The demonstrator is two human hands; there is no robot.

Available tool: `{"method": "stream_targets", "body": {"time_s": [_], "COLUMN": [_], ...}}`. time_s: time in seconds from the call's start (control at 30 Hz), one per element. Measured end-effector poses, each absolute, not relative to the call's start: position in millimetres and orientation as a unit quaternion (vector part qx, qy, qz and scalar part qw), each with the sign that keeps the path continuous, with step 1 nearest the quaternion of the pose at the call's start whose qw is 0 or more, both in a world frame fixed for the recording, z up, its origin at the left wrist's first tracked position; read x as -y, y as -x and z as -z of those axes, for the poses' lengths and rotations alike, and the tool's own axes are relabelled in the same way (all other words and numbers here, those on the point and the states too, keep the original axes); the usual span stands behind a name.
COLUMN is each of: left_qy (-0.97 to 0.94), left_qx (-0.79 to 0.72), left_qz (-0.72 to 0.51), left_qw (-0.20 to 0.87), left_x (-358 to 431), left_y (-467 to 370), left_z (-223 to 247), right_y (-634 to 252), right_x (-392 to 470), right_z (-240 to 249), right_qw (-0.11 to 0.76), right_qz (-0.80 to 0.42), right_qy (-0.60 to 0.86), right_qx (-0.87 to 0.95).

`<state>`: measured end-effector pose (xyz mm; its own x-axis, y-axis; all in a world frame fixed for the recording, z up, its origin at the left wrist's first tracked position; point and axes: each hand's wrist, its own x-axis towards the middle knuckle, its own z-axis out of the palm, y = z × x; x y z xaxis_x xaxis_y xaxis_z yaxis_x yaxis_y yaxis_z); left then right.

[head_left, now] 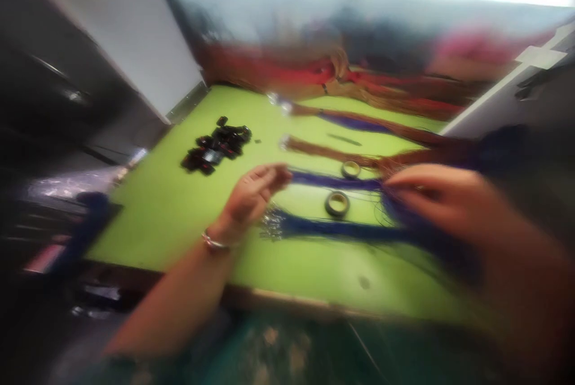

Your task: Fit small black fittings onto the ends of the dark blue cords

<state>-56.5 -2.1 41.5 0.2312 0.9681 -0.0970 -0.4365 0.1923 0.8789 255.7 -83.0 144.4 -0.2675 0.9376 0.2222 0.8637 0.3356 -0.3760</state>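
On the green table (148, 223) several bundles of thin wires lie side by side. My left hand (254, 193) has its fingers pressed together at the left end of a violet-blue wire bundle (332, 179); that end is hidden in the fingers. Farther right, my right hand (442, 193) pinches thin wires where the violet-blue and brown ones meet. A thicker blue wire bundle (341, 229) with shiny metal ends lies nearer me. Two rolls of tape, one black (336, 204) and one smaller (351, 170), rest beside the violet-blue bundle. Motion blurs both hands somewhat.
A heap of black connector-like parts (216, 146) sits left of the wires. Brown wire bundles (332, 148) and red and tan ones (287, 73) lie farther back. A thin dark tool (344, 139) lies between bundles. A pale panel (121, 32) stands at the left.
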Motion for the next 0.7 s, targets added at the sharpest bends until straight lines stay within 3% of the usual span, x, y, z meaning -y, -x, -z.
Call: {"method": "stream_targets", "body": {"time_s": [0.13, 0.23, 0.37, 0.5, 0.7], "left_qy": [-0.351, -0.295, -0.298, -0.432, -0.475], "left_qx": [-0.401, -0.421, -0.494, -0.710, -0.779], "left_qz": [-0.581, -0.662, -0.726, -0.525, -0.398], "left_qw": [0.616, 0.545, 0.375, 0.183, 0.096], "left_x": [-9.2, -20.4, -31.0, -41.0, -47.7], "left_y": [86.9, 122.2, 165.6, 185.9, 180.7], "left_z": [-43.9, -49.8, -55.6, -42.5, -22.6], "right_y": [-162.0, -137.5, -144.4, -147.2, -133.5], "right_x": [40.5, 35.4, 31.9, 28.2, 34.6], "right_z": [-85.7, -64.3, -60.0, -62.5, -69.9], "right_qw": [0.009, -0.070, -0.053, -0.008, 0.005], "right_qz": [-0.124, -0.105, -0.145, -0.190, -0.249], "right_qy": [0.502, 0.514, 0.518, 0.529, 0.524], "right_qx": [0.856, 0.849, 0.841, 0.827, 0.815]}}
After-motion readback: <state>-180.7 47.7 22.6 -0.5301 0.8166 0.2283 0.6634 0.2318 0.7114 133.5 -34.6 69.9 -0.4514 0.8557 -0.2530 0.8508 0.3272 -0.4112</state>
